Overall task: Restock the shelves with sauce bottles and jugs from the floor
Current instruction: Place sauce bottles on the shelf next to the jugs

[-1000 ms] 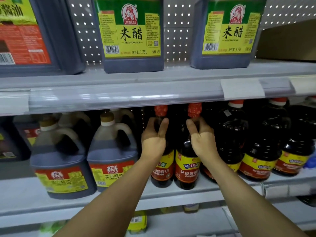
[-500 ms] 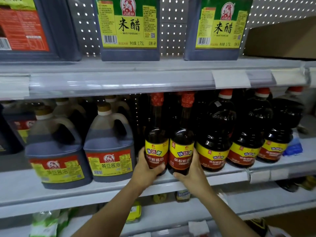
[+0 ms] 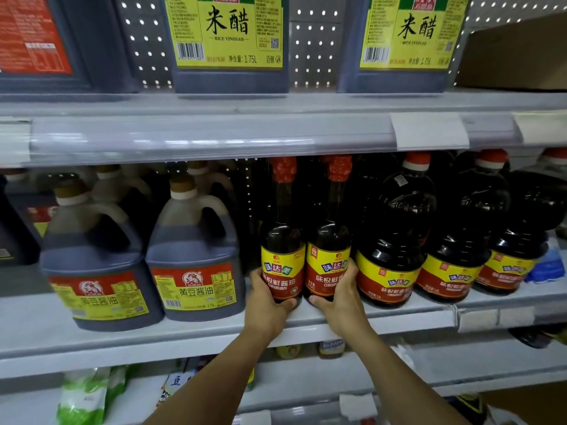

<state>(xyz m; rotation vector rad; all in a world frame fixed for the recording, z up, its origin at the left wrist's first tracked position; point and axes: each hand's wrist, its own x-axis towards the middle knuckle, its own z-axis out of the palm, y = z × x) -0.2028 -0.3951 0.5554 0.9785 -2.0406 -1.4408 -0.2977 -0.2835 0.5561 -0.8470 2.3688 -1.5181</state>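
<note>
A: Left hand (image 3: 266, 305) wraps the base of the left bottle (image 3: 282, 240); right hand (image 3: 339, 297) wraps the right bottle (image 3: 331, 237). Both grips closed low on the labels.

B: Position?

A: Bottles upright, touching, at the front of the middle shelf (image 3: 214, 335), between the jugs (image 3: 193, 259) and the round bottles (image 3: 395, 240).

B: Risk?

A: Tall necks, low hold. A hard push likely tips them backward or knocks the round bottles. Caps sit near the upper shelf (image 3: 214, 136).

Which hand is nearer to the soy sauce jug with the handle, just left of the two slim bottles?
Left. The left hand grips the left slim bottle, right beside the jug. The right hand grips the right slim bottle, farther away.
</note>
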